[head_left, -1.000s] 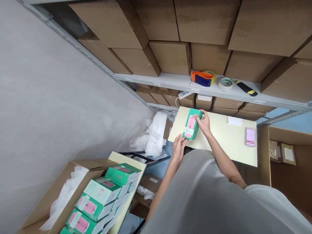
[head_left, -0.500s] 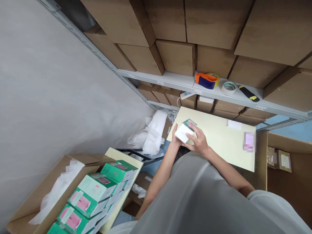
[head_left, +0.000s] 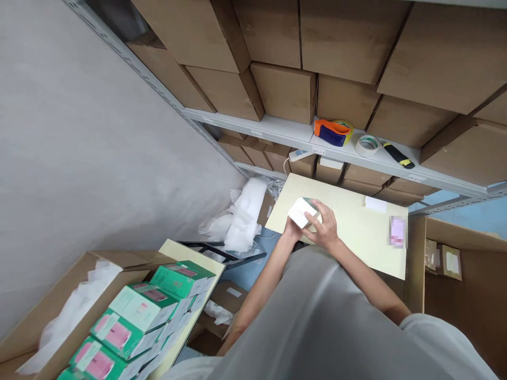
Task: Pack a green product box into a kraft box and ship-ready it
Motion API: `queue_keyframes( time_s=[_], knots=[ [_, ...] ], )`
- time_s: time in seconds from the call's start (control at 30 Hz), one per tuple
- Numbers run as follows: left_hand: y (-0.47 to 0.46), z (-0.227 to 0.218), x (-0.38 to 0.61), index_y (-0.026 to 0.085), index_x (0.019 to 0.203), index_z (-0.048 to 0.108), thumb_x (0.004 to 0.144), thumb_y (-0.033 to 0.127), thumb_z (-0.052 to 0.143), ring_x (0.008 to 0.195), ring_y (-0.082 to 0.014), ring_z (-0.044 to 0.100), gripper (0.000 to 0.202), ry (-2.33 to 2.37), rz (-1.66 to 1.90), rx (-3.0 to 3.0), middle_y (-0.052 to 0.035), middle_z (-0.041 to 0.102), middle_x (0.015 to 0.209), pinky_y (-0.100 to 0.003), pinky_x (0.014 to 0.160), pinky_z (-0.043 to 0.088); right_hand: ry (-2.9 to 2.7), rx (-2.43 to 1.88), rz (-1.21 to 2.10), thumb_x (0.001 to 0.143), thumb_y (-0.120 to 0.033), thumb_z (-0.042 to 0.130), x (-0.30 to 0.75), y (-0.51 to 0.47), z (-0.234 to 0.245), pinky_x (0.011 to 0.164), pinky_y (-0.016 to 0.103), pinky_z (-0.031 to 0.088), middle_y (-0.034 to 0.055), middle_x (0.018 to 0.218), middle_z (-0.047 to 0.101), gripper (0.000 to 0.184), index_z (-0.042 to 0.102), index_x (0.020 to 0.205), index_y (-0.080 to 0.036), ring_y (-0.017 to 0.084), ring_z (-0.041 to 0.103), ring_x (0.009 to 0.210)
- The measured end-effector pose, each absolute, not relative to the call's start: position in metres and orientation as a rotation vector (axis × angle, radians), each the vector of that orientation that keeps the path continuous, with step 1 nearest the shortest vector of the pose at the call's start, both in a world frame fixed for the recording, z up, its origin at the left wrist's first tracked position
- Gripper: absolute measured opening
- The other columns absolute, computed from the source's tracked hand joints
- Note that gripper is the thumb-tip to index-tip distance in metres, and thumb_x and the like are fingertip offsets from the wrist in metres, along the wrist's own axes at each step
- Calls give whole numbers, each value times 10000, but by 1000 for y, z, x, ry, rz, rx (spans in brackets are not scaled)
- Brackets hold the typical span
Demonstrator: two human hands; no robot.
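A small green and white carton (head_left: pixel 302 212) is held between both hands above the near left part of the pale yellow board (head_left: pixel 356 237). Its white side faces up toward me, and a strip of green shows along the far edge. My left hand (head_left: pixel 293 229) supports it from below and the left, fingers mostly hidden behind it. My right hand (head_left: pixel 325 227) grips it from the right, with fingers on the far edge and the white side.
Green cartons (head_left: pixel 114 332) with pink panels stand in rows at lower left beside an open cardboard box (head_left: pixel 51 316). White foam wrap (head_left: pixel 247 216) lies left of the board. A tape dispenser (head_left: pixel 332 132), tape roll (head_left: pixel 367 145) and cutter (head_left: pixel 398 154) rest on the shelf.
The carton has been turned in my hands, so more of its white side faces me and less of the green and pink shows. The view has shifted slightly.
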State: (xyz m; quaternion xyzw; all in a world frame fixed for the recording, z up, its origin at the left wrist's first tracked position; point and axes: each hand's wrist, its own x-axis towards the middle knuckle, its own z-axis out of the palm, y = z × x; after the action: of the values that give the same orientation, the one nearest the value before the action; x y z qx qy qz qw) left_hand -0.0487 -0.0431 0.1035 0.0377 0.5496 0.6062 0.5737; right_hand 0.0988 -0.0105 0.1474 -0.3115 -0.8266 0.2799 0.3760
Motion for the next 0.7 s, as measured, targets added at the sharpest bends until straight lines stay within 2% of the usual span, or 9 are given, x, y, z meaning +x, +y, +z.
queue_keyframes(
  time_s=[0.07,0.13,0.2,0.27,0.33,0.43,0.53,0.7],
  knots=[
    [-50,101,-45,224,898,707,967,452,719,1046,-339,799,238,1240,1352,-2,-122,809,972,-566,1081,627,-1977,-911,733,909,-532,868,95,8,157,1274,697,498,138,1658,633,495,725,1348,-352,430,584,1567],
    [-58,101,-41,210,874,690,883,325,806,964,-299,807,163,1226,1313,-51,-120,788,908,-550,1102,625,-1844,-1016,761,935,-541,832,90,32,164,1276,649,509,154,1697,586,492,704,1355,-318,411,556,1586],
    [-67,102,-36,197,882,700,797,193,868,931,-263,808,189,1218,1306,-60,-106,785,889,-516,1142,609,-1735,-1077,795,941,-544,801,86,57,166,1259,582,534,150,1652,620,451,702,1308,-301,371,587,1547],
    [-76,106,-31,180,910,722,753,117,892,930,-247,810,239,1247,1350,-23,-89,791,887,-499,1157,599,-1637,-1123,854,912,-555,796,84,81,162,1223,534,556,135,1494,722,416,711,1221,-289,344,671,1414],
    [-83,114,-28,166,964,745,757,125,911,940,-250,814,269,1318,1433,55,-81,800,916,-501,1131,606,-1526,-1189,968,869,-591,804,85,99,154,1122,482,604,90,1239,797,416,712,1126,-277,307,741,1187],
    [-89,130,-25,182,1029,754,815,232,924,966,-262,806,277,1451,1559,236,-84,803,974,-473,1067,610,-1311,-1254,1207,806,-660,811,88,112,144,828,352,635,7,946,746,451,679,978,-265,224,703,891],
    [-91,144,-20,230,985,738,842,290,931,1020,-254,767,248,1583,1647,403,-75,779,1007,-405,1052,578,-1116,-1234,1449,763,-689,831,90,112,141,645,264,571,-29,878,700,493,619,894,-264,175,667,796],
    [-92,152,-19,248,1000,680,774,385,1004,1036,-242,724,418,1647,1671,373,-64,723,1072,-374,1002,564,-935,-1232,1634,681,-721,907,89,106,139,578,219,513,-60,805,670,605,536,839,-270,140,665,708]
  ],
)
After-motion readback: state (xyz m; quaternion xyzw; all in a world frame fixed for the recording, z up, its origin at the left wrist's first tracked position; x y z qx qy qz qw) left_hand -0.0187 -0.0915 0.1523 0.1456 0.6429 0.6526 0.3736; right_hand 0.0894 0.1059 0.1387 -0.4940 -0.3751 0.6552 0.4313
